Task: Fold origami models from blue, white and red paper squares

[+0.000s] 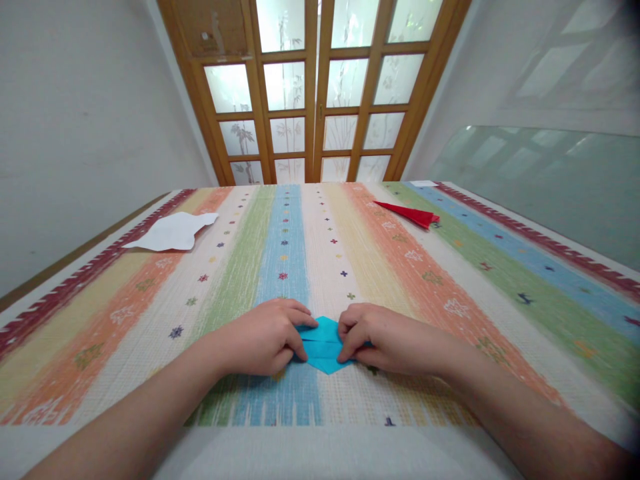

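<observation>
A small folded piece of blue paper point(324, 343) lies flat on the striped cloth near the front edge. My left hand point(267, 337) presses its left side, thumb and fingers pinching the paper's edge. Pinching the right side in the same way is my right hand point(385, 337). Both forearms rest on the table. The paper's outer corners are hidden under my fingers.
A striped, multicoloured tablecloth point(425, 280) covers the table. A white sheet of paper point(173, 232) lies at the far left. A folded red paper point(411, 213) lies at the far right. Wooden-framed glass doors point(315, 93) stand beyond the table's far edge.
</observation>
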`<state>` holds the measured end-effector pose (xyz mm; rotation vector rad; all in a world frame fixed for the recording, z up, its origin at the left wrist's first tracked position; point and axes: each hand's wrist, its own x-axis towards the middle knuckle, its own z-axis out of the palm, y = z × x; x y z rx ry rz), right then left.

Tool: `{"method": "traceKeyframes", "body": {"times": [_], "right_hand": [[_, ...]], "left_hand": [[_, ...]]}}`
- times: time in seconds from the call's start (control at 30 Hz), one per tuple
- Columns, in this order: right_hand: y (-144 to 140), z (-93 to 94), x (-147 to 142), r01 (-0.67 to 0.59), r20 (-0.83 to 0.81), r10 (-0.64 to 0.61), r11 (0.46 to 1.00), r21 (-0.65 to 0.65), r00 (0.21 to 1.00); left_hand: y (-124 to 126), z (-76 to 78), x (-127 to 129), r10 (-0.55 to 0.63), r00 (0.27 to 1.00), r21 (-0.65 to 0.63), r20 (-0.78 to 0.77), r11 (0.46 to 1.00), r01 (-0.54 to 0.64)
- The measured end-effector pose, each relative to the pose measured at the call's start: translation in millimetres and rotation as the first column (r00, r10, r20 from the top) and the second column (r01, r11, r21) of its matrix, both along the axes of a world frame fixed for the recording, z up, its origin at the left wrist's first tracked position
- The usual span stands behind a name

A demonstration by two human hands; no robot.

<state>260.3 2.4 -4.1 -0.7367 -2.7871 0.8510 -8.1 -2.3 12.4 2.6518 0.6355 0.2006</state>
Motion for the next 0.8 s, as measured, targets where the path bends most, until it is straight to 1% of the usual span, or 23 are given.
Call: {"method": "traceKeyframes", "body": {"times": [0.2, 0.37, 0.47, 0.57, 0.67, 0.73, 0.8], "right_hand": [[0.7, -1.5, 0.6, 0.005, 0.004, -0.005, 1.0, 0.009, 1.0], [0.9, -2.7, 1.2, 0.012, -0.007, -0.012, 1.0, 0.01, 1.0], [0.0, -2.8, 0.9, 0.009, -0.018, -0.009, 1.0, 0.001, 1.0], [-1.1, -2.2, -0.3, 0.014, -0.024, -0.014, 1.0, 0.005, 1.0], [-2.4, -1.1, -2.4, 0.033, -0.027, -0.032, 0.999, 0.024, 0.999], [-3.5, -0.3, -4.2, 0.042, -0.034, -0.041, 0.999, 0.033, 0.999], [-4.8, 0.2, -6.3, 0.048, -0.042, -0.046, 0.998, 0.038, 0.998]], "left_hand": [[-5.7, 9.8, -1.5, 0.011, 0.998, 0.064, -0.067, 0.998, -0.007], [-8.7, 15.8, -4.5, 0.033, 0.999, 0.063, -0.029, 0.998, -0.032], [-7.3, 15.6, -5.3, 0.064, 0.998, 0.039, 0.0, 0.997, -0.064], [-4.6, 5.1, -2.3, 0.172, 0.978, 0.022, 0.119, 0.984, -0.176], [-3.2, -13.9, 5.1, 0.315, 0.926, 0.058, 0.21, 0.941, -0.333], [-3.4, -25.7, 10.9, 0.378, 0.903, 0.081, 0.205, 0.913, -0.401], [-4.3, -33.4, 15.9, 0.423, 0.889, 0.095, 0.175, 0.892, -0.443]]}}
